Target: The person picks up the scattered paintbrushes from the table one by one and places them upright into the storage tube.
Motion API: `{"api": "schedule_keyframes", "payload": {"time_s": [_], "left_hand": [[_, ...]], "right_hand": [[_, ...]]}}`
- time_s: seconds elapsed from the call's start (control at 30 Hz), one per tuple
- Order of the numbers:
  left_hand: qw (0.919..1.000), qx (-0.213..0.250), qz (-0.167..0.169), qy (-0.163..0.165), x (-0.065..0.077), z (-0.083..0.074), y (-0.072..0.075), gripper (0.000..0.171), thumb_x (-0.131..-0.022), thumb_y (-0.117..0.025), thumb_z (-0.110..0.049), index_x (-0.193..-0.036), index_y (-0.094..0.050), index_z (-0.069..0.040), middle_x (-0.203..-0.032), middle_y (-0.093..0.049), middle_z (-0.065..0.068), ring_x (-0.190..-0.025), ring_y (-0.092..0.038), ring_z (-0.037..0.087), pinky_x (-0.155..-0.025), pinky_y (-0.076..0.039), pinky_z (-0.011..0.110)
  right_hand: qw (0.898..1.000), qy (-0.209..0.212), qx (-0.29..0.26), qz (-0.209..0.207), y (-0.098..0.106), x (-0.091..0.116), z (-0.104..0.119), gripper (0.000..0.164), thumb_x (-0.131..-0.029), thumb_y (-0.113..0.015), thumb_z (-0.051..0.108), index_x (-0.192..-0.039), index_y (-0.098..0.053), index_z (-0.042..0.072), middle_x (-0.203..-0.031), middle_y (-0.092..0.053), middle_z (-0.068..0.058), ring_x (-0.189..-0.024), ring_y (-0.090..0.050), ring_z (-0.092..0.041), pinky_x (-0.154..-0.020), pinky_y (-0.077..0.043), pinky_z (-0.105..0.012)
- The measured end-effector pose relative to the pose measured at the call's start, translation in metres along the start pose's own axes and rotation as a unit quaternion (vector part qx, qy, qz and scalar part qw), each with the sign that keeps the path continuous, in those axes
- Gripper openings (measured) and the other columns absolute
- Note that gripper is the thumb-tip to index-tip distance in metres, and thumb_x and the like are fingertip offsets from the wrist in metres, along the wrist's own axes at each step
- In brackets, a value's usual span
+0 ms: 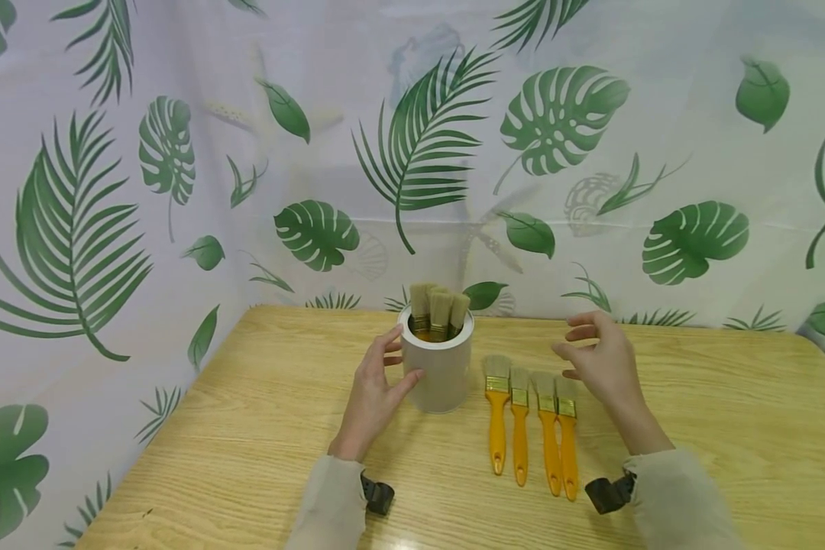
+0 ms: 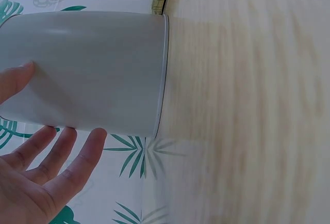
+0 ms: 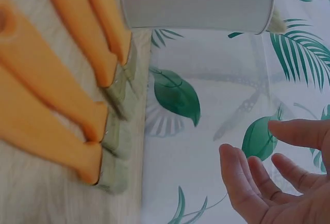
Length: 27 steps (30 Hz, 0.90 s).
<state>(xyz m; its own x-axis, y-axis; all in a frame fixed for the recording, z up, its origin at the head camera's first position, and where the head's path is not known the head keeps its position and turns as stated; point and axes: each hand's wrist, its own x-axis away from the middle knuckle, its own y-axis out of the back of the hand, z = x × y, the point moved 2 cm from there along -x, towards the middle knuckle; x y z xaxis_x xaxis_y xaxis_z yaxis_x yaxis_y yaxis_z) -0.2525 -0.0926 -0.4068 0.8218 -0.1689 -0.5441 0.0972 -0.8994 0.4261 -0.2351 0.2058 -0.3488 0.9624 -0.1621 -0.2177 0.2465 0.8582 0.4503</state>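
A pale grey cylindrical can (image 1: 440,378) with a white rim stands upright on the table, and several paintbrushes (image 1: 441,304) stick up out of it, bristles upward. My left hand (image 1: 376,389) holds the can from its left side, thumb (image 2: 18,79) on the wall and fingertips at its far side. Right of the can, several flat paintbrushes with orange handles (image 1: 498,431) lie in a row, bristles pointing away from me. My right hand (image 1: 605,359) hovers just beyond and right of this row, fingers loosely bent and holding nothing. The handles inside the can are mostly hidden.
The wooden table (image 1: 247,458) ends at a back edge close behind the can. A white cloth (image 1: 399,191) printed with green leaves hangs behind and to the left. Dark cameras (image 1: 378,495) sit on both wrists.
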Motion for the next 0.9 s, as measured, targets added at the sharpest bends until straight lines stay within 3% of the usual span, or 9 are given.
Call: {"api": "schedule_keyframes", "payload": {"time_s": [0.2, 0.3, 0.53, 0.9], "left_hand": [[1.0000, 0.001, -0.001, -0.001, 0.000, 0.000, 0.000, 0.064, -0.090, -0.076, -0.001, -0.145, -0.042, -0.002, -0.129, -0.056, 0.024, -0.112, -0.062, 0.042, -0.094, -0.055, 0.053], [1.0000, 0.002, 0.000, 0.004, 0.000, 0.000, 0.000, 0.065, -0.090, -0.076, -0.001, -0.145, -0.042, -0.002, -0.130, -0.056, 0.024, -0.112, -0.062, 0.042, -0.094, -0.055, 0.054], [0.9999, 0.009, -0.001, 0.014, 0.000, -0.001, 0.000, 0.066, -0.090, -0.076, 0.000, -0.146, -0.041, -0.004, -0.132, -0.055, 0.023, -0.112, -0.062, 0.041, -0.096, -0.054, 0.054], [1.0000, 0.006, -0.002, 0.004, 0.001, 0.002, -0.002, 0.064, -0.091, -0.075, -0.001, -0.146, -0.041, -0.003, -0.130, -0.055, 0.024, -0.111, -0.062, 0.043, -0.094, -0.054, 0.056]], "right_hand": [[0.999, -0.016, 0.018, 0.028, 0.008, 0.004, -0.014, 0.041, -0.094, -0.068, 0.003, -0.128, -0.049, -0.010, -0.117, -0.055, -0.031, -0.087, -0.066, -0.036, -0.063, -0.063, -0.035], [0.998, -0.034, 0.019, 0.044, 0.012, 0.006, -0.021, 0.043, -0.094, -0.068, 0.004, -0.129, -0.047, -0.012, -0.116, -0.054, -0.033, -0.087, -0.067, -0.039, -0.062, -0.063, -0.035], [0.992, -0.087, 0.014, 0.093, 0.017, 0.010, -0.036, 0.049, -0.095, -0.066, 0.003, -0.133, -0.040, -0.016, -0.111, -0.054, -0.030, -0.085, -0.068, -0.037, -0.063, -0.064, -0.040], [0.978, -0.144, -0.018, 0.150, 0.016, 0.014, -0.056, 0.056, -0.096, -0.064, 0.001, -0.137, -0.031, -0.018, -0.115, -0.051, -0.033, -0.082, -0.066, -0.027, -0.065, -0.064, -0.045]]}}
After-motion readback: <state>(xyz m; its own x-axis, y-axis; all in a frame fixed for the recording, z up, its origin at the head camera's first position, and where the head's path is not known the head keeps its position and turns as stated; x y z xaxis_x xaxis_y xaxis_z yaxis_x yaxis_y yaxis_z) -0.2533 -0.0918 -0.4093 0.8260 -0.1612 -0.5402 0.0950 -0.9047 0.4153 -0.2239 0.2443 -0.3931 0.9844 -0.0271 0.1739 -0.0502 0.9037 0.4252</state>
